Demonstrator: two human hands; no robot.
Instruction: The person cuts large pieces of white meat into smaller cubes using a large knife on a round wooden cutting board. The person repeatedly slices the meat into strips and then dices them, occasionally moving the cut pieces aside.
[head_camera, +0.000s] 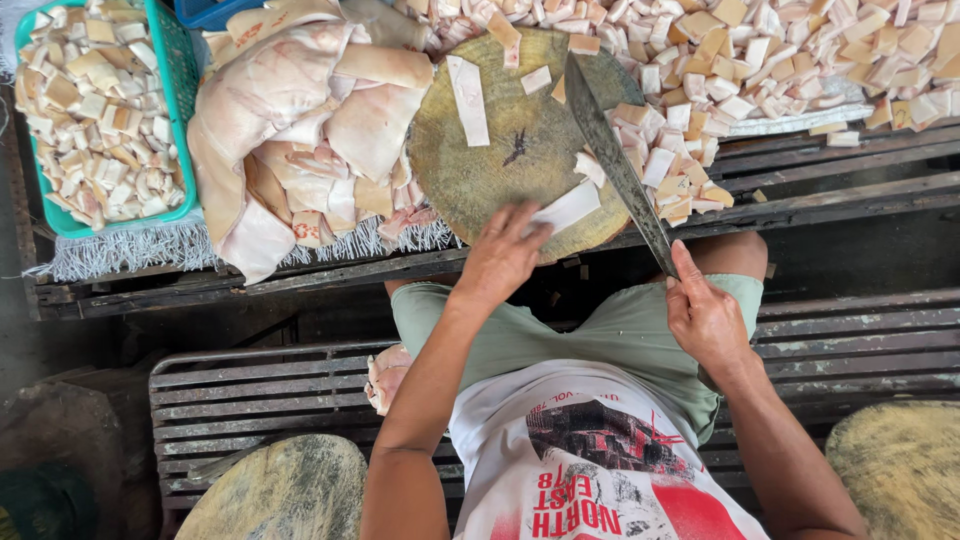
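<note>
Wooden slat bench (800, 205) up top, round chopping block (520, 150) on it. Left hand (503, 258) presses a pale strip (566, 208) flat; right hand (705, 318) grips the cleaver (615, 165) just beside it.

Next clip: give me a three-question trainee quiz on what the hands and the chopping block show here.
1. True or false: the right hand grips the long dark cleaver.
2. What does the left hand press on the round wooden chopping block?
A. a pale strip of pork skin
B. a green basket
C. a cloth
3. Fill in: the green plastic basket holds cut pale ____.

Key: 1 true; 2 A, the pale strip of pork skin; 3 pieces.
</note>
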